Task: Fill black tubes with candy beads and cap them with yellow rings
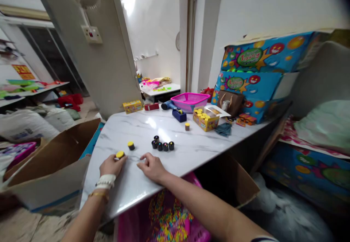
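At the table's left front, my left hand [112, 164] is closed around a small dark tub with a yellow lid [120, 155]. A second yellow-lidded tub [131, 145] stands just beyond it on the white marbled table [139, 129]. My right hand [152, 167] hovers over or rests on the table near the front edge, its fingers loosely curled, thumb and index finger apart, nothing visible between them. Ahead of it is a cluster of several small black pots with coloured dots on top [165, 147]. Another yellow-lidded tub [187, 126] stands alone farther back.
At the back right are a yellow box of lidded tubs [205, 121], a blue tape dispenser [179, 115], a pink basket [189, 101] and stacked blue cartons [250, 81]. Below the front edge sits a pink tub of colourful beads [198, 231]. An open cardboard box [54, 176] stands left.
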{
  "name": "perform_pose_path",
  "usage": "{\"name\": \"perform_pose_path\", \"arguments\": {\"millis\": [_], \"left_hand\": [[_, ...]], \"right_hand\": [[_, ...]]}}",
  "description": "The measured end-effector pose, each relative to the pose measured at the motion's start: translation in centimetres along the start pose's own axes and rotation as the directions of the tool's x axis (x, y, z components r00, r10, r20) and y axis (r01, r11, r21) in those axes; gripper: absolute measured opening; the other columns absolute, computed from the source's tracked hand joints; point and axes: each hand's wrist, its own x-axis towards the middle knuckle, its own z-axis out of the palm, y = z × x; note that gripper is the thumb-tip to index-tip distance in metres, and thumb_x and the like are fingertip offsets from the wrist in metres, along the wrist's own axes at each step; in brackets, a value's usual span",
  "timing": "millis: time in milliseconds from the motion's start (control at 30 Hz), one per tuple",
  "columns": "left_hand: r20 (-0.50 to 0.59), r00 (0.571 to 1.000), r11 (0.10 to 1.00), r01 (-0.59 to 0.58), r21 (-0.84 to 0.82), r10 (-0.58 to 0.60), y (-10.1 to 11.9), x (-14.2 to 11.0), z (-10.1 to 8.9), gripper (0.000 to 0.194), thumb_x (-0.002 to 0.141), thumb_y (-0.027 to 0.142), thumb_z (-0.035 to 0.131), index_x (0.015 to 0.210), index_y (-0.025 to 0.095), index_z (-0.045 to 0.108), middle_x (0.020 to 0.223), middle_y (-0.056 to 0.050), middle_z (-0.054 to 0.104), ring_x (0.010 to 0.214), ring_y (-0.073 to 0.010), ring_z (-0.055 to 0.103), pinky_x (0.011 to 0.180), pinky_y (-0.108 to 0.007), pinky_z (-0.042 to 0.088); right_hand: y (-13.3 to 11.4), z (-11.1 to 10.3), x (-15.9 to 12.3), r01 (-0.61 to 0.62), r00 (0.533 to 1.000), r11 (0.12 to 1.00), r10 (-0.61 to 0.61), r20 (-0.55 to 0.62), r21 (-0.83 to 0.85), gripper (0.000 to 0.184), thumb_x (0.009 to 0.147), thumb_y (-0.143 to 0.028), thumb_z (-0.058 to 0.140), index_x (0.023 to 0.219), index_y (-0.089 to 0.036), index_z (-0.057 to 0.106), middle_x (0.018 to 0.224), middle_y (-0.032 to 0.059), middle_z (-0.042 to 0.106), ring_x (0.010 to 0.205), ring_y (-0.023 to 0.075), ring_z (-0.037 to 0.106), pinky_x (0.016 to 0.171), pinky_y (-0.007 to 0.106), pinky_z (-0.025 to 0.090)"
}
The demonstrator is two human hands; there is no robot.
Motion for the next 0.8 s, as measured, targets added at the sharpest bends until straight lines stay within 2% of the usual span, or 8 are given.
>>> {"name": "perform_pose_path", "arguments": {"millis": [100,233,367,467,600,800], "left_hand": [[0.007,0.999,0.999,0.053,0.012,-0.053,0.3,1.3,1.3,0.052,0.075,0.057,0.056,0.101,0.014,0.064,0.075,-0.008,0.071,0.091,-0.0297,0.066,0.076,-0.033,0.045],[-0.02,0.995,0.993,0.101,0.067,-0.1,0.3,1.3,2.4,0.065,0.075,0.061,0.06,0.113,0.008,0.059,0.074,-0.007,0.07,0.091,-0.0296,0.065,0.079,-0.034,0.046],[0.008,0.991,0.989,0.137,-0.063,-0.136,-0.1,0.2,2.1,0.076,0.076,0.058,0.062,0.132,0.01,0.046,0.078,-0.002,0.07,0.078,-0.0223,0.067,0.078,-0.031,0.047],[-0.003,0.986,0.975,0.163,-0.15,-0.165,-0.2,-0.7,2.2,0.072,0.076,0.053,0.064,0.132,0.011,0.047,0.081,-0.003,0.072,0.073,-0.0217,0.068,0.076,-0.031,0.048],[-0.065,0.982,0.963,0.161,-0.218,-0.179,-0.3,-0.5,2.7,0.062,0.074,0.047,0.067,0.124,0.012,0.054,0.073,-0.003,0.071,0.071,-0.024,0.068,0.075,-0.033,0.049],[-0.099,0.983,0.941,0.117,-0.317,-0.155,-1.1,-1.0,2.8,0.045,0.076,0.043,0.066,0.111,0.016,0.058,0.069,0.0,0.071,0.066,-0.0202,0.068,0.072,-0.03,0.049]], "right_hand": [[0.1,-0.2,-0.1,0.003,1.0,1.0,-0.003,-0.006,-0.011,0.026,0.085,-0.039,0.064,0.102,-0.02,0.06,0.063,-0.006,0.053,0.064,0.0116,0.053,0.065,0.023,0.038],[0.5,-0.6,-0.1,0.035,0.999,0.999,-0.035,-0.01,0.004,0.026,0.087,-0.04,0.063,0.103,-0.021,0.057,0.065,-0.0069,0.053,0.067,0.0114,0.054,0.069,0.023,0.039],[0.4,-1.0,-0.6,0.079,0.997,0.997,-0.079,-0.006,0.027,0.024,0.086,-0.034,0.063,0.104,-0.02,0.056,0.063,-0.0075,0.051,0.064,0.0112,0.053,0.069,0.023,0.039],[0.4,-1.0,-1.3,0.095,0.995,0.995,-0.095,-0.011,0.016,0.022,0.084,-0.029,0.062,0.103,-0.02,0.057,0.062,-0.007,0.05,0.062,0.0117,0.052,0.067,0.023,0.039],[0.7,-0.6,-1.6,0.137,0.991,0.99,-0.136,-0.011,0.024,0.02,0.081,-0.023,0.06,0.101,-0.019,0.058,0.062,-0.0063,0.05,0.059,0.0118,0.05,0.063,0.023,0.038],[0.4,0.1,-2.2,0.152,0.988,0.988,-0.151,-0.027,0.016,0.016,0.085,-0.026,0.057,0.098,-0.018,0.06,0.059,-0.0061,0.048,0.055,0.0116,0.048,0.059,0.025,0.039]]}}
